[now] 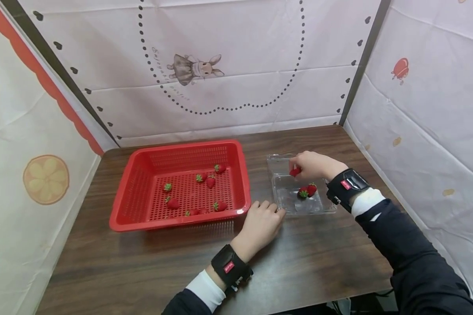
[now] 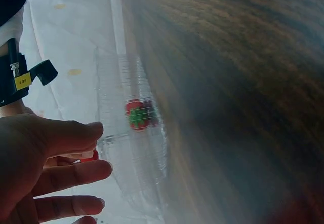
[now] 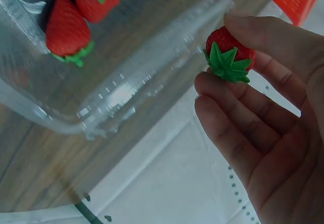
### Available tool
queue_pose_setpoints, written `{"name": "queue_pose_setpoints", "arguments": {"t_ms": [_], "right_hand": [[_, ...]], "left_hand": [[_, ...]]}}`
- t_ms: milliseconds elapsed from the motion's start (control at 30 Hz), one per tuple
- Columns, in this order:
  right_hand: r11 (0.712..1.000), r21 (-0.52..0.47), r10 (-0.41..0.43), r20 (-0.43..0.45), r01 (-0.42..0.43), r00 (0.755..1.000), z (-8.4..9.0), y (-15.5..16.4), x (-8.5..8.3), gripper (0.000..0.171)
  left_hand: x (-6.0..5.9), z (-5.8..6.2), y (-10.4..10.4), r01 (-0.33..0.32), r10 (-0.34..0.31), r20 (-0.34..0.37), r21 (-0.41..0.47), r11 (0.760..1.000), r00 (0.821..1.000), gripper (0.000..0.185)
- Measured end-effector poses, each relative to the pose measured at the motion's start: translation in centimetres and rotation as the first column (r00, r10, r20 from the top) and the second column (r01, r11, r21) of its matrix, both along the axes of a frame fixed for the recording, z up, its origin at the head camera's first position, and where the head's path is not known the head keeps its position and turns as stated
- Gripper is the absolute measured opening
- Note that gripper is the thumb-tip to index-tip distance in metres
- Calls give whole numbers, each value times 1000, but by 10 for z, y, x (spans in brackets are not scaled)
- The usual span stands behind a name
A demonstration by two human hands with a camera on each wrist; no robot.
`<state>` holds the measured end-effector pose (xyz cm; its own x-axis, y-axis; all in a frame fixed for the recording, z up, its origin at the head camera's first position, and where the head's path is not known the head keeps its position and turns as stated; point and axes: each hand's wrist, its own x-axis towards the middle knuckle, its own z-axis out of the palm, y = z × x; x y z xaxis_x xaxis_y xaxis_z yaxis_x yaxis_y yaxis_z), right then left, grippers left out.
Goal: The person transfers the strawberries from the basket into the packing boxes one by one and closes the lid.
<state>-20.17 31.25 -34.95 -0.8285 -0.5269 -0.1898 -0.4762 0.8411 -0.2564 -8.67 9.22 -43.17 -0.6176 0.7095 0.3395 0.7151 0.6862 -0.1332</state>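
My right hand (image 1: pixel 313 166) pinches a red strawberry (image 3: pixel 228 57) with green leaves between thumb and fingers. It is held above the clear plastic box (image 1: pixel 287 202), on the box's far side. Inside that box two more strawberries (image 3: pixel 68 29) lie side by side. At the box's near left corner is my left hand (image 1: pixel 262 221), its fingers extended and holding nothing. The left wrist view shows its thumb and fingers (image 2: pixel 76 176) spread apart close to the box; whether they touch it I cannot tell.
A red slotted basket (image 1: pixel 122 192) stands on the wooden table (image 1: pixel 173 262) to the left, with several strawberries scattered in it. White printed cloth panels (image 1: pixel 236 57) enclose the back and both sides of the table.
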Motion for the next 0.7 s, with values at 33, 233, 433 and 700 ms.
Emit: {"name": "queue_pose_setpoints", "arguments": {"t_ms": [33, 233, 433, 700], "right_hand": [[1000, 7, 10, 4, -10, 1000, -2, -1, 1, 23], [998, 55, 30, 37, -32, 999, -19, -7, 4, 26], [994, 87, 63, 44, -67, 997, -31, -9, 6, 28], [992, 113, 51, 59, -57, 997, -46, -8, 8, 25]], "left_hand": [[0, -1, 0, -2, 2, 6, 0, 1000, 1000, 17], [-3, -3, 2, -10, 10, 22, 7, 1000, 1000, 17], [-4, -5, 3, -11, 10, 25, 15, 1000, 1000, 16], [-3, -7, 4, -6, 6, 22, 28, 1000, 1000, 16]]}}
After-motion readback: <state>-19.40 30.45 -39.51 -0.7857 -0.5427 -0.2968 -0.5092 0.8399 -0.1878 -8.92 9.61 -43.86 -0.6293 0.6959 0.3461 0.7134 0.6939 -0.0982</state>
